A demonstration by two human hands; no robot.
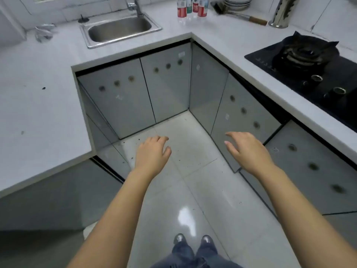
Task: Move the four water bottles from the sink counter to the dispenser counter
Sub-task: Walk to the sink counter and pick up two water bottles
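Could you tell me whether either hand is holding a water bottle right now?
No, the left hand and right hand hang empty over the floor, while the water bottles stand on the counter.

Water bottles [192, 7] tops cut off; labels blurred.

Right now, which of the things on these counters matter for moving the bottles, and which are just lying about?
Part of the job: the four water bottles, clustered right of the sink; left hand and right hand, both empty.

Lying about: stacked plates, spatula, metal utensil holder, gas stove.
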